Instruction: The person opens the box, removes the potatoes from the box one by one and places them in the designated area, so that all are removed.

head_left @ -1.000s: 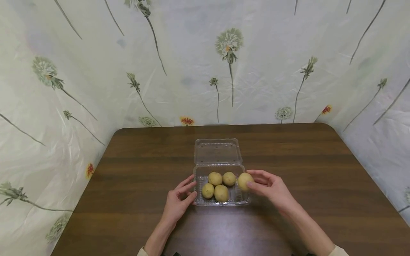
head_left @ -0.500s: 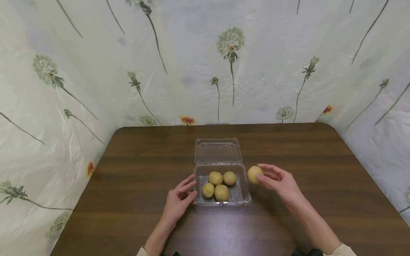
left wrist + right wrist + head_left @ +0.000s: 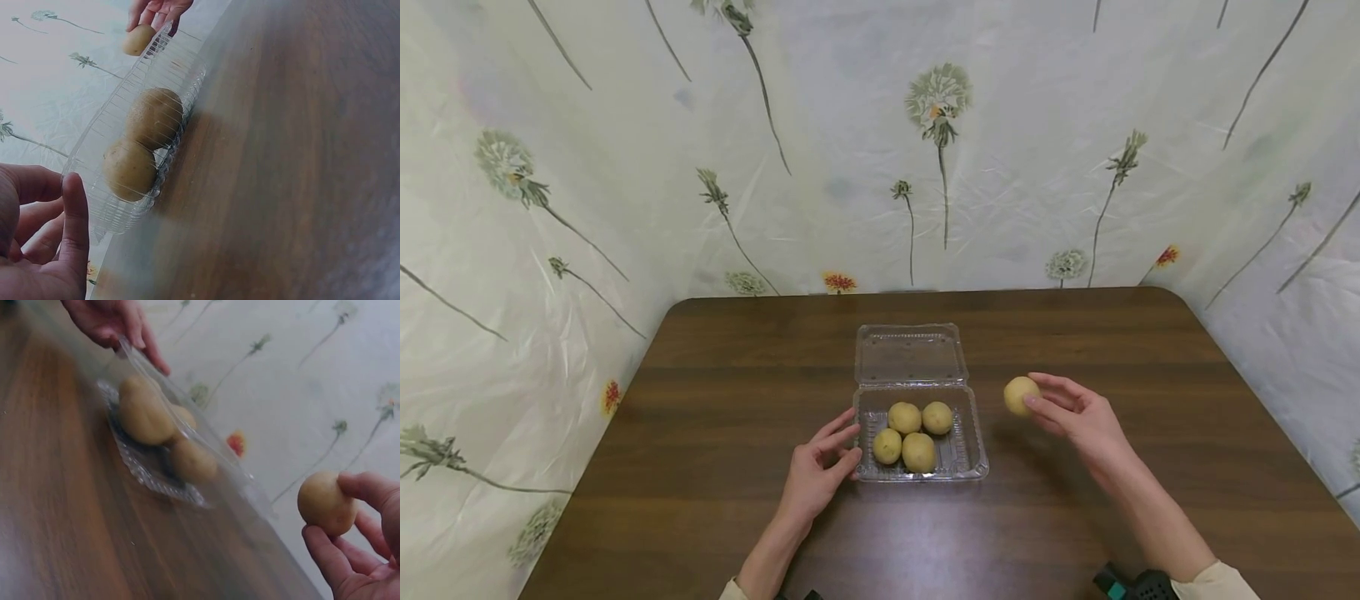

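Note:
A clear plastic clamshell container (image 3: 961, 476) stands on the table, its lid (image 3: 910, 354) folded back flat at the far side. Several small round yellow potatoes (image 3: 918, 452) lie in its base, towards the left and middle. At the container's left wall, my left hand (image 3: 815, 479) pinches the rim between thumb and fingers; the left wrist view shows the thumb (image 3: 75, 219) on the near side of the wall. My right hand (image 3: 1093, 427) holds another potato (image 3: 1019, 397) by thumb and fingertips, raised to the right of the container. In the right wrist view this potato (image 3: 325, 503) is fully outside it.
The dark brown wooden table (image 3: 760, 350) has rounded far corners. Behind it and at both sides hangs a pale sheet (image 3: 842, 125) printed with dandelions. A black device (image 3: 1138, 583) is at the right wrist, by the sleeve.
My right hand has carried the potato from above the container's right edge outwards to the right and slightly away from me. The left hand, the container and the other potatoes have stayed put.

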`<state>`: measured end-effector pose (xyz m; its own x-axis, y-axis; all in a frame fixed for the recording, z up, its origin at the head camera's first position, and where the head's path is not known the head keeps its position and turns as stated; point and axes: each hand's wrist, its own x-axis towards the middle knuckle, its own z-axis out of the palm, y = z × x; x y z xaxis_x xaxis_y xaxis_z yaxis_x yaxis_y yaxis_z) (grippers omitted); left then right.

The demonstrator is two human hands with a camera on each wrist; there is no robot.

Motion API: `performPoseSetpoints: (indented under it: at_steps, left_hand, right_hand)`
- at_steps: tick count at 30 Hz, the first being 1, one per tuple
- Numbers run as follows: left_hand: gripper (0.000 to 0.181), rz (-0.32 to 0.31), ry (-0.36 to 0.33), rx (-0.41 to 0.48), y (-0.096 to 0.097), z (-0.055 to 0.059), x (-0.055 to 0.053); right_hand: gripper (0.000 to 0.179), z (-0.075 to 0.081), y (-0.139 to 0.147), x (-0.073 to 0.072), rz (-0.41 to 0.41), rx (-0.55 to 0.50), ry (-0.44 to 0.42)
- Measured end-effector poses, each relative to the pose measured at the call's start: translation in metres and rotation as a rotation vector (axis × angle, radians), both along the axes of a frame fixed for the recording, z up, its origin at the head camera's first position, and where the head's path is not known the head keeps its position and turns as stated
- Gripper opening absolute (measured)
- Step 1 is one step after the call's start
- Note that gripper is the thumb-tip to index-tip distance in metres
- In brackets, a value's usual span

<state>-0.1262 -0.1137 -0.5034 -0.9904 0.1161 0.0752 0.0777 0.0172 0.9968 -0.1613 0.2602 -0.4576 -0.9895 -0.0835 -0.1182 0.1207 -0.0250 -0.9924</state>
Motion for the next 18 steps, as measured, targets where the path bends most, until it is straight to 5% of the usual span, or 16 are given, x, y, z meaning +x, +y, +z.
performPoseSetpoints:
  at_steps: [18]
  left_hand:
    - [0.035, 0.001, -0.002, -0.011, 0.0, -0.002, -0.001]
  right_hand:
    - [0.05, -0.01, 0.02, -0.013, -0.009, -0.063, -0.002]
